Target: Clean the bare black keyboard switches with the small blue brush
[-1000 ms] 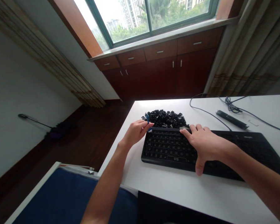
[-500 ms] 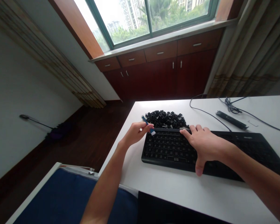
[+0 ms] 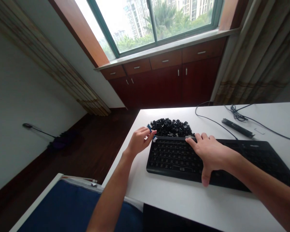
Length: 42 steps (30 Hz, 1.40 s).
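No brand or lettering can be read on the black keyboard (image 3: 207,159); the marks on its keys are too small to make out. It lies right of centre in the frame on the white tabletop (image 3: 183,203), its left end close to the tabletop's left edge and its front side back from the near edge, with a bare white strip between. Just behind its upper left corner sits a pile of loose black keycaps (image 3: 171,127). Further right, in the upper right of the tabletop, a black cable (image 3: 207,118) curves beside a slim black bar (image 3: 236,127), with bare surface around them.

The left hand (image 3: 139,141) is curled nearly closed, thumb and fingers pinching a small blue tool (image 3: 150,130) at the keyboard's upper left corner, beside the keycaps. The right hand (image 3: 211,153) lies spread flat on the keyboard's middle, fingers reaching its far edge, thumb hanging over the front edge; it grips nothing.
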### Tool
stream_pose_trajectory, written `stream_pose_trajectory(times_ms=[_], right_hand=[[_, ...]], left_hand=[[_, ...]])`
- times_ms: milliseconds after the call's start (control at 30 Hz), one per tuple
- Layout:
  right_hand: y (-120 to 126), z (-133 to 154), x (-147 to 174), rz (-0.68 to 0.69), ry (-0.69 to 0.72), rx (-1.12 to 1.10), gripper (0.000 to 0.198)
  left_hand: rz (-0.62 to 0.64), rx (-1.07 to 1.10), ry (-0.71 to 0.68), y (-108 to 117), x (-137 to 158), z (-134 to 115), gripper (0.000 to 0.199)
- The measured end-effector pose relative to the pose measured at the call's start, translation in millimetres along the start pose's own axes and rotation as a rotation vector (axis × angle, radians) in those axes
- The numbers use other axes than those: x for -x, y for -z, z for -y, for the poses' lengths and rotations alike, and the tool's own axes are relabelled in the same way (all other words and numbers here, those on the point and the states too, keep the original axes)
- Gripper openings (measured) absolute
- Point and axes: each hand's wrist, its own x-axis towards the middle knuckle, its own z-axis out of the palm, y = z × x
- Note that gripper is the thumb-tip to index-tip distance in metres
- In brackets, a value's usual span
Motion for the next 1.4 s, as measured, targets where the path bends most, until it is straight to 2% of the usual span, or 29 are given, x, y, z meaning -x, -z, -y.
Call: stream_pose_trajectory(times_ms=[233, 500, 633, 767, 1033, 1133, 1267, 1333, 1400], right_hand=[[-5, 0, -3, -0.034, 0.008, -0.036, 0.151], [-6, 2, -3, 0.019, -0.026, -0.044, 0.159], [-7, 4, -4, 0.047, -0.054, -0.044, 0.162], [-7, 7, -7, 0.072, -0.085, -0.035, 0.167], [-11, 14, -8, 0.032, -0.124, -0.057, 0.164], [-22, 15, 1, -0.078, -0.17, -0.038, 0.156], [-58, 1, 15, -0.329, -0.237, 0.01, 0.138], [-80, -12, 22, -0.445, -0.199, -0.017, 0.117], [-101, -23, 28, -0.562, -0.098, -0.039, 0.092]], left_hand=[[0.053, 0.038, 0.041, -1, 2, -3, 0.043], [0.323, 0.257, 0.103, 3, 6, -9, 0.05], [0.39, 0.317, 0.089, 6, 7, -8, 0.055], [0.362, 0.271, 0.037, 4, 9, -6, 0.053], [0.126, 0.047, -0.069, 0, 6, -1, 0.049], [0.087, 0.012, -0.081, 2, 4, -3, 0.047], [0.063, -0.028, -0.089, 4, 9, -14, 0.046], [0.054, -0.053, -0.081, 4, 16, -22, 0.046], [0.043, -0.073, -0.063, 3, 25, -30, 0.046]])
